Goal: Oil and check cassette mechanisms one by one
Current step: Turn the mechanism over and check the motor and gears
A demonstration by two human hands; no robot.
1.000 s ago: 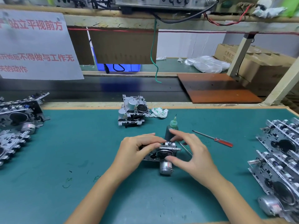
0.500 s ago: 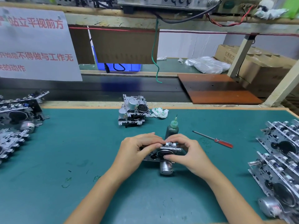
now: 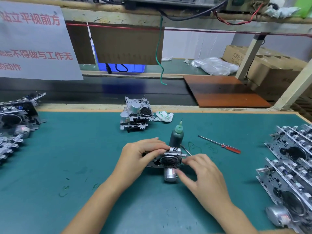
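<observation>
I see the cassette mechanism (image 3: 167, 159) in the middle of the green mat (image 3: 84, 157), standing on its edge with its silver motor (image 3: 170, 175) pointing toward me. The left hand (image 3: 140, 157) grasps the mechanism from the left side, with the fingers curled over its top edge. The right hand (image 3: 202, 174) is at the right side; its thumb touches the motor and its index finger touches the right edge of the frame, while the other fingers are loose and hold nothing. Just behind the mechanism stands the dark oil bottle (image 3: 176, 137) with a green cap and a thin needle tip, upright. To the right of the bottle lies a screwdriver (image 3: 221, 145) with a red handle. Farther back on the mat I see another stack of mechanisms (image 3: 136, 114), and a crumpled white cloth (image 3: 163, 116) just beside it. More mechanisms lie in rows at the right edge (image 3: 290, 166) and in a pile at the left edge (image 3: 15, 122).
</observation>
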